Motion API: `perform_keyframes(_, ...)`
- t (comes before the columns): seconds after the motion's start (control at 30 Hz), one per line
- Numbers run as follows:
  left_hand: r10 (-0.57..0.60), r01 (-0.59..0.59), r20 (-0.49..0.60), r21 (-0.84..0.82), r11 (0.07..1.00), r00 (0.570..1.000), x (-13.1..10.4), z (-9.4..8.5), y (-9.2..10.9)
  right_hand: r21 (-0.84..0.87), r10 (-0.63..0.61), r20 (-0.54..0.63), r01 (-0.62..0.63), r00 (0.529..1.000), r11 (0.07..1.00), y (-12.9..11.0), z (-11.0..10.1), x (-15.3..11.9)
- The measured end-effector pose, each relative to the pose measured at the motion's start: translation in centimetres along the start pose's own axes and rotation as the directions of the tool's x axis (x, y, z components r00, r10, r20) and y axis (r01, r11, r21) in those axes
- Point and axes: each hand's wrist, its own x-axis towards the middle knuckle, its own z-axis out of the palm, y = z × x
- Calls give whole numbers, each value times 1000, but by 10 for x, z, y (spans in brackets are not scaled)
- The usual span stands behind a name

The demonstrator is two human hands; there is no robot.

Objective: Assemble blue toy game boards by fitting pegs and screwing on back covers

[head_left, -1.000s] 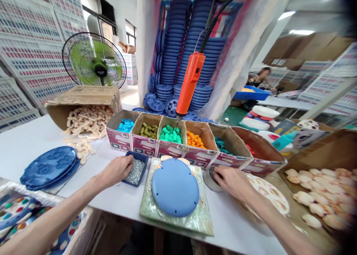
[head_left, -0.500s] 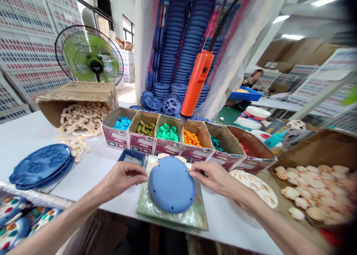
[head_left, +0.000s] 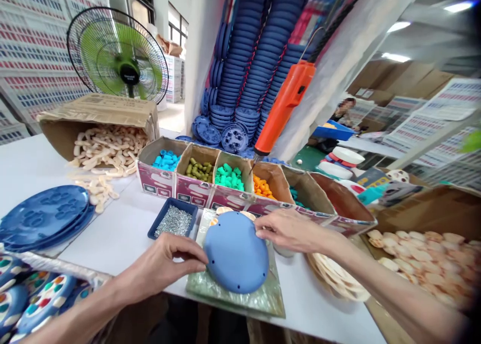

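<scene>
A smooth blue oval plastic piece [head_left: 236,253] with small dark holes near its rim lies on a plastic-wrapped pad [head_left: 276,299]. My left hand [head_left: 169,259] pinches thumb and forefinger together at its left edge, close to one of the holes. At the upper right edge my right hand [head_left: 287,229] has its fingers closed, fingertips at the rim. Anything between either hand's fingertips is too small or hidden to make out. Pale parts [head_left: 223,210] stick out under the piece's far edge. A dark blue tray of small metal screws [head_left: 175,219] sits beyond my left hand.
An orange electric screwdriver [head_left: 285,108] hangs above a row of cardboard bins [head_left: 231,196] with coloured parts. Blue plates [head_left: 45,213] lie at left, by a box of pale pieces [head_left: 108,146]. Cream discs [head_left: 334,274] are stacked at right. A fan [head_left: 118,58] stands behind.
My left hand has come down and in towards the lower left edge of the blue piece. My right hand stays at the upper right edge. The whole view has shifted slightly.
</scene>
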Motion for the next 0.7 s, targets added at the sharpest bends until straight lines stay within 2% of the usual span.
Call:
perform_keyframes(0.27,2,-2,24,36,999,1000,4,3,2,167,-61,63,50,996,985,14,-2,12)
perform_keyframes(0.4,33,-33,4,56,998,999,10,7,1,340,-85,81,52,993,939,22,5,16)
perform_keyframes(0.57,57,-56,-10,102,993,998,17,15,-5,486,3,49,-26,999,874,27,17,12)
perform_keyframes(0.7,41,-36,-28,156,987,999,19,16,-5,547,34,9,-33,999,837,27,25,3)
